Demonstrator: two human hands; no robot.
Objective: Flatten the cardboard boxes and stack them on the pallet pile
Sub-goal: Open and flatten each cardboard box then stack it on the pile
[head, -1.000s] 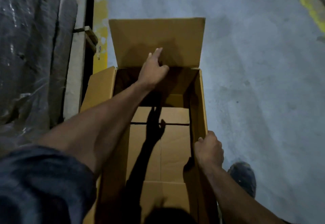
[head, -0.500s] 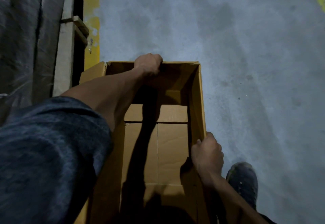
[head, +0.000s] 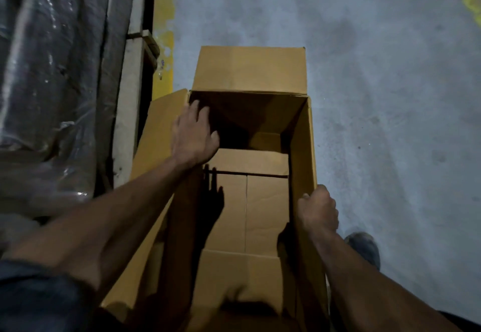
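An open brown cardboard box [head: 268, 201] stands on the concrete floor in front of me, its bottom flaps folded shut inside. The far flap [head: 250, 71] sticks up and away; the left flap [head: 161, 133] leans outward. My left hand [head: 194, 136] hovers with spread, straight fingers over the box's far left corner, holding nothing. My right hand [head: 318, 210] grips the top edge of the right wall, fingers curled over it.
A pallet [head: 130, 71] with a plastic-wrapped dark load [head: 52, 71] stands close on the left. A yellow floor line [head: 164, 45] runs beside it. Open grey concrete [head: 390, 97] lies to the right. My shoe [head: 363, 248] is by the box's right side.
My left hand let go of the far wall's edge and drew back to the left corner, fingers spread. The far flap stands up again. My right hand kept its grip.
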